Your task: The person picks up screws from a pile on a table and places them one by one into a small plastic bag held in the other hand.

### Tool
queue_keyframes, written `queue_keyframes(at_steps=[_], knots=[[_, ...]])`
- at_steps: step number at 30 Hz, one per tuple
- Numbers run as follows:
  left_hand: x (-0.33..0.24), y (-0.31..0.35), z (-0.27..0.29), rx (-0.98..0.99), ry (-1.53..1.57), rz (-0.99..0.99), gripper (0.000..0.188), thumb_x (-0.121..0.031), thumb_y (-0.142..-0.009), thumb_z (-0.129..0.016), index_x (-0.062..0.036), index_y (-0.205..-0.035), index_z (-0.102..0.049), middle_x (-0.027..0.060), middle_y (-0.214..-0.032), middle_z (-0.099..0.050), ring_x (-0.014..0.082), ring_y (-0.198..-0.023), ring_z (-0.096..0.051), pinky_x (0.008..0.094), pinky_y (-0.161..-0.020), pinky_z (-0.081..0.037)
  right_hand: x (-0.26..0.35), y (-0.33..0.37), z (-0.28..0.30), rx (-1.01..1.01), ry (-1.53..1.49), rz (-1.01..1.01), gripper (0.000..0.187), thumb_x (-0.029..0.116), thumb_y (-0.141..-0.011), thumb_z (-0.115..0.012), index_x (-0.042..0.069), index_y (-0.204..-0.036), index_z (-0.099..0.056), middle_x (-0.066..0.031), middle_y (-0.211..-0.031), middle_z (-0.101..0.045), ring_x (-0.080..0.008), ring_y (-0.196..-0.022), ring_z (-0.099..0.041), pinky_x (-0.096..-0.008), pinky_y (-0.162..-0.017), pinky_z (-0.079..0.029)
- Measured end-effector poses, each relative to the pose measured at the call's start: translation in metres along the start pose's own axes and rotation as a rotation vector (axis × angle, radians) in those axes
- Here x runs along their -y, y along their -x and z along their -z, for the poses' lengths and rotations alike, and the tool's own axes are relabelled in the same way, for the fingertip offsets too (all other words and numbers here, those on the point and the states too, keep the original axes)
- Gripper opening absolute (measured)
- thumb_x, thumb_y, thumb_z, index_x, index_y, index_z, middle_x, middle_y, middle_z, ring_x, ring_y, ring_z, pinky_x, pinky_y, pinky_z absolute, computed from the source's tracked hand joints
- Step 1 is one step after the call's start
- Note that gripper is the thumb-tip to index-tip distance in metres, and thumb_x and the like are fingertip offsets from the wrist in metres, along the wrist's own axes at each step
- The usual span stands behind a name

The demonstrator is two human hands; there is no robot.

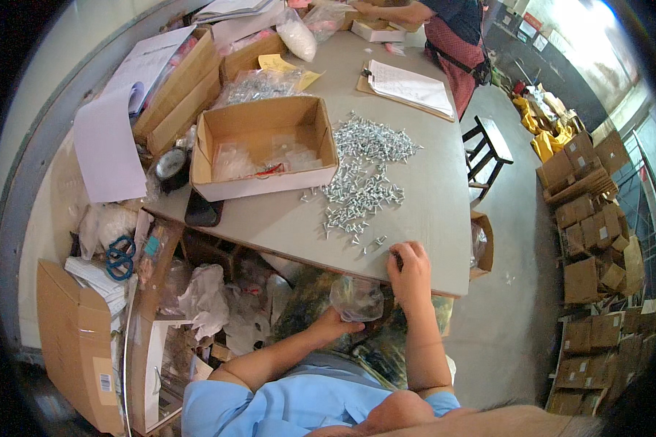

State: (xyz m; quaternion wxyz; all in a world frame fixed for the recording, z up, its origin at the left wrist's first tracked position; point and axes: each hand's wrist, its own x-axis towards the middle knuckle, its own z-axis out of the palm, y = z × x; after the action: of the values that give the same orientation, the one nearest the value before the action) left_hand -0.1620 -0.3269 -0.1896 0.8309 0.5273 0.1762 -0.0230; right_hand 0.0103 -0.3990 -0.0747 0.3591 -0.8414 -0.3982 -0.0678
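Note:
My left hand (334, 325) is below the table's front edge, its fingers closed on the lower part of a small clear plastic bag (356, 298). The bag is rounded out; its contents cannot be made out. At the front edge of the tabletop, my right hand (411, 271) has its fingers curled together. A small dark spot shows at those fingertips, but what they hold is too small to name. Just beyond lie a few loose screws (375, 244), apart from a large spread pile of small silvery screws (364, 193).
An open cardboard box (219, 193) with small clear bags stands left of the pile, a black phone (202, 209) by its corner. A clipboard (408, 89) lies farther back. A person (452, 36) works at the far end. A dark stool (488, 149) stands right of the table.

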Motion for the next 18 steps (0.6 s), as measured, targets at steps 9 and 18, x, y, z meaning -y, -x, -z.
queue_keyframes(at_steps=[9, 18], knots=[[0.016, -0.005, -0.001, -0.116, -0.074, -0.093, 0.04, -0.006, -0.08, -0.071, -0.0039, -0.117, -0.055, 0.0042, -0.109, -0.061, 0.014, -0.101, -0.056, 0.0302, -0.09, -0.044, 0.023, -0.01, 0.014, 0.266, -0.278, -0.146, 0.021, 0.011, -0.075, -0.072, 0.001, -0.092, -0.065, -0.0113, -0.095, -0.061, -0.025, -0.079, -0.061, -0.0322, -0.071, -0.05], [0.019, -0.005, -0.004, -0.13, -0.007, -0.129, 0.034, -0.008, -0.081, -0.07, -0.0034, -0.111, -0.055, 0.0058, -0.106, -0.064, 0.0155, -0.097, -0.059, 0.0312, -0.086, -0.048, 0.028, -0.015, -0.01, 0.253, -0.066, 0.1, 0.016, 0.013, -0.074, -0.07, 0.003, -0.085, -0.065, -0.0112, -0.089, -0.061, -0.0285, -0.086, -0.059, -0.0376, -0.076, -0.048]])
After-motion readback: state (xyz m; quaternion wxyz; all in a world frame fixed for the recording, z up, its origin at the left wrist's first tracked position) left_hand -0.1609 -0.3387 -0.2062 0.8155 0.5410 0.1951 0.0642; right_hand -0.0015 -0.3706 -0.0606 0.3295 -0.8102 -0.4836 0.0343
